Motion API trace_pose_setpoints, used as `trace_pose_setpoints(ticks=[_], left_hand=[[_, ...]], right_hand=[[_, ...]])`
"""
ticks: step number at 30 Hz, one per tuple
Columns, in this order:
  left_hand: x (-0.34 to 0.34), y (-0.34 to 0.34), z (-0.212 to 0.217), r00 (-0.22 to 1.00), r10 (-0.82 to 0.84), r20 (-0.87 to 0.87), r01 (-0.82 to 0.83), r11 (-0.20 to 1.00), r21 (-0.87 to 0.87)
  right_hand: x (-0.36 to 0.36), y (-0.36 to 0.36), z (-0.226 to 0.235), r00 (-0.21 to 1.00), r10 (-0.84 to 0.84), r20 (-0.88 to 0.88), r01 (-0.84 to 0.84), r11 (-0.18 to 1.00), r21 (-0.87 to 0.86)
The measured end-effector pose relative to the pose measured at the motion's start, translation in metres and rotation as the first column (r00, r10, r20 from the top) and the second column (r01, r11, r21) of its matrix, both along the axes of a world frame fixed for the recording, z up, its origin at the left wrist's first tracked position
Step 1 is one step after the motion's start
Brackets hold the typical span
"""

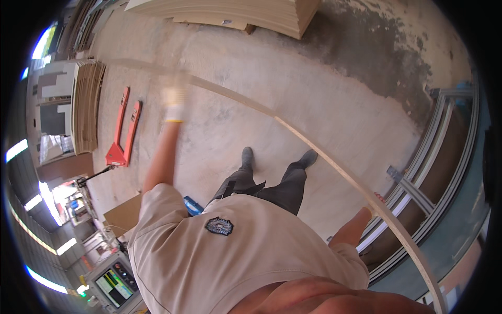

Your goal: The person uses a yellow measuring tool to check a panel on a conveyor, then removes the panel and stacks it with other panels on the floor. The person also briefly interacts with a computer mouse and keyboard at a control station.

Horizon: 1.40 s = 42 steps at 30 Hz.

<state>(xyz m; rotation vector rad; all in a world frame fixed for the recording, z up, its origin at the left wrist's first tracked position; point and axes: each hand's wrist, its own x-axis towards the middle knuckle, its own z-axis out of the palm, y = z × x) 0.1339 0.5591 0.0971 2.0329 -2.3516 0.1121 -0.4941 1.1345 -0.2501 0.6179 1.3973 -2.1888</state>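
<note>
A long, thin wooden board (pixel 324 152), seen along its narrow pale edge, runs slantwise across in front of me, from the far left to the lower right. My left hand (pixel 177 93), in a pale glove with a yellow cuff edge, is closed at the board's far part; motion smears its fingers and that stretch of board. On the right side my right hand (pixel 379 198) grips the board from beneath. Most of that hand is hidden by the board, with only some reddish fingertips showing. The board's far left end is blurred.
A stack of boards (pixel 235 13) stands ahead, another stack (pixel 88 107) at left. A red pallet jack (pixel 124 131) rests on the concrete floor (pixel 209 115). Metal rails (pixel 418 172) line my right. A machine control panel (pixel 115 285) stands lower left.
</note>
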Motion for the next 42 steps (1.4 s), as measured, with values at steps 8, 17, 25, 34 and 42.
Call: trace_pose_setpoints(ticks=[8, 17, 25, 34, 42], left_hand=[[-0.327, 0.155, 0.046, 0.220, -0.216, -0.951, 0.942, 0.302, 0.149], [-0.187, 0.064, 0.123, 0.274, -0.256, -0.927, 0.696, 0.718, 0.007], [-0.060, -0.024, 0.123, 0.275, -0.131, -0.953, 0.672, 0.735, 0.093], [0.054, -0.085, 0.140, -0.038, -0.111, -0.993, 0.571, 0.814, -0.113], [0.193, -0.153, 0.213, -0.058, -0.091, -0.994, 0.423, 0.900, -0.107]], right_hand=[[0.148, -0.181, 0.230, 0.872, 0.139, -0.470, -0.133, 0.990, 0.046], [0.283, -0.299, 0.330, 0.522, 0.454, -0.722, -0.522, 0.840, 0.150], [0.370, -0.366, 0.390, 0.579, 0.373, -0.725, -0.525, 0.851, 0.019], [0.490, -0.446, 0.432, 0.306, 0.278, -0.910, -0.488, 0.867, 0.101], [0.649, -0.535, 0.574, 0.235, 0.322, -0.917, -0.416, 0.886, 0.204]])
